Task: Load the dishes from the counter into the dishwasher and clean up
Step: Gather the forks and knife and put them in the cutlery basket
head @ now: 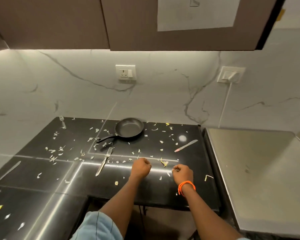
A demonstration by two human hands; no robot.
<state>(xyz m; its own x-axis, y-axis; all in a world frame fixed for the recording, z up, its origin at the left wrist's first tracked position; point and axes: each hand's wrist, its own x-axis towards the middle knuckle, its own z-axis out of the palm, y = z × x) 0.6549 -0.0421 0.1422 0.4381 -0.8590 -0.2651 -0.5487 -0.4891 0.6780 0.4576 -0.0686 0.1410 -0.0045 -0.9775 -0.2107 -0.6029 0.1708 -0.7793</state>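
On the scrap-strewn black counter (pixel 145 191) under the marble backsplash (pixel 76 94), the frying pan (pixel 129 127) points its handle near-left, while the left hand (pixel 141 167) is fisted and the right hand (pixel 183 172) seemingly pinches a scrap.

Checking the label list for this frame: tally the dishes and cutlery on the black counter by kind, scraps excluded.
Frying pan: 1
Forks: 2, one by the back wall, one mid-counter
Knives: 2, one at the left edge, one on the right with a pinkish handle
Total: 5
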